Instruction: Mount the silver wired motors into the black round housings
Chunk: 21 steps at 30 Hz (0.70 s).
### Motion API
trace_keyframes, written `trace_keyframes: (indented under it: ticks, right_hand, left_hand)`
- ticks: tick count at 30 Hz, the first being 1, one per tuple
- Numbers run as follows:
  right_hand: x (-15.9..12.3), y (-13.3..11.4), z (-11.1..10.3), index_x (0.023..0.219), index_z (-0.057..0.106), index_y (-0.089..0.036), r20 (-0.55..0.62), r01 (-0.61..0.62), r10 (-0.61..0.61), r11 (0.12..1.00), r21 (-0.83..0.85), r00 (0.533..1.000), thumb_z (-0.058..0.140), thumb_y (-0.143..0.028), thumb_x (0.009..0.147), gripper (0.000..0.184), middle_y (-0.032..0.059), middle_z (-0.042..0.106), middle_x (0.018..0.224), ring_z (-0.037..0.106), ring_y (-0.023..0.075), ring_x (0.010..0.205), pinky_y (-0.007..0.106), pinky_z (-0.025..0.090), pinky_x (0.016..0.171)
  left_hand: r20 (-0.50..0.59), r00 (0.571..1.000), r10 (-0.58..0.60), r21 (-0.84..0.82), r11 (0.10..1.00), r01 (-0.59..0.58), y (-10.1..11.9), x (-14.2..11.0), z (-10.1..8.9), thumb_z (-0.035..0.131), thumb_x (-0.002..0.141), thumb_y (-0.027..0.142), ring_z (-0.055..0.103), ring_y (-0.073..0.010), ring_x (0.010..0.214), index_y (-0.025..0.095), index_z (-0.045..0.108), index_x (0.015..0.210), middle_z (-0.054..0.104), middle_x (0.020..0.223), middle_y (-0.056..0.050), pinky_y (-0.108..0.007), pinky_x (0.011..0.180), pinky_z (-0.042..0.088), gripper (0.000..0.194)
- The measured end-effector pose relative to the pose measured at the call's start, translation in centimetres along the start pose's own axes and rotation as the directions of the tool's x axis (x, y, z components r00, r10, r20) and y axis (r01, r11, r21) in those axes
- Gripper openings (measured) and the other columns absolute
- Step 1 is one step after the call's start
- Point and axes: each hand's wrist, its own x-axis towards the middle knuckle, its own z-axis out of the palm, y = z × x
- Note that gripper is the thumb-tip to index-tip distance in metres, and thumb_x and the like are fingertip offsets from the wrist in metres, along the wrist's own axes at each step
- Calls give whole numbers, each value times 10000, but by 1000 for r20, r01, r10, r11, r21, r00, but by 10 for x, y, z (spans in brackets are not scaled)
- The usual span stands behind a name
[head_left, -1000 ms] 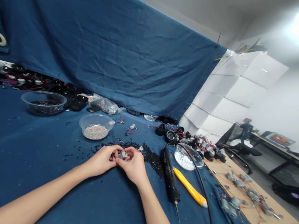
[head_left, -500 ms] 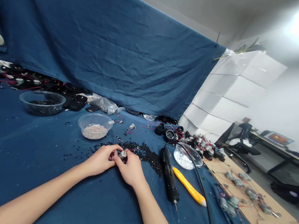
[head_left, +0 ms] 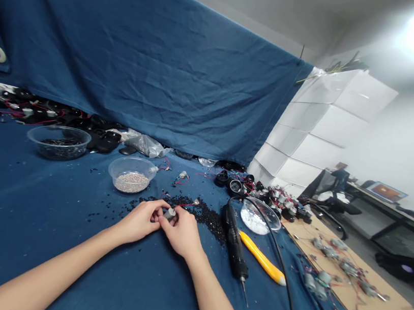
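Toward the middle of the counter (head_left: 68, 207), at the near edge of the scatter of black bits (head_left: 211, 218), the person's two hands meet around a motor (head_left: 170, 214). Left hand (head_left: 142, 219) and right hand (head_left: 185, 231) both have their fingers closed on it, thumbs on the near side; how the far fingertips sit is hidden. With so small a part in a fingertip grip, uneven pressure from the two sides could make it slip and drop among the bits. Its red wire (head_left: 185, 204) runs out past the right hand over that scatter, so a turn of the motor could drag the wire through the bits, or a tug could strain its joint. Bits might also cling to the fingers and get between them and the casing.

The motor looks like a short, dull grey cylinder, tilted, with a paler round end showing uppermost. Its lower part is covered by the fingers. A small pale piece (head_left: 196, 202) shows at the wire's far end, too small to make out.
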Motion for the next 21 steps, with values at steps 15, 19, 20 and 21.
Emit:
trace_keyframes:
  ticks: [15,19,20,21]
  right_hand:
    - [-6,-7,-2,1145,610,-127,-23,18,-19,999,-51,1000,584,-395,1011,301,50,643,987,650,174,874,368,566,821]
    - [-5,-8,1,1136,613,-125,-38,-1,-2,997,-79,999,569,-402,1018,304,50,644,978,651,172,864,368,566,818]
    - [-5,-8,1,1137,613,-125,-40,-2,-1,996,-84,999,570,-401,1018,304,50,644,980,651,172,865,368,566,819]
    - [-5,-9,1,1139,612,-125,-41,-2,-1,996,-89,999,573,-400,1016,303,50,644,981,651,172,866,368,566,820]
  left_hand:
    - [-2,1000,13,-4,1000,-13,-2,0,-1,626,968,332,678,-195,870,146,615,1169,676,1062,-65,-389,788,591,274]
    - [-3,1000,11,6,1000,-11,-1,-1,-1,627,968,331,677,-192,858,145,616,1167,677,1050,-62,-387,784,591,272]
    - [-4,1000,9,9,1000,-9,0,-1,-1,627,968,332,677,-191,852,145,615,1169,678,1045,-60,-385,780,591,274]
    - [-4,1000,7,11,1000,-7,0,-1,-1,626,968,332,677,-191,852,146,613,1172,677,1045,-60,-384,778,591,277]
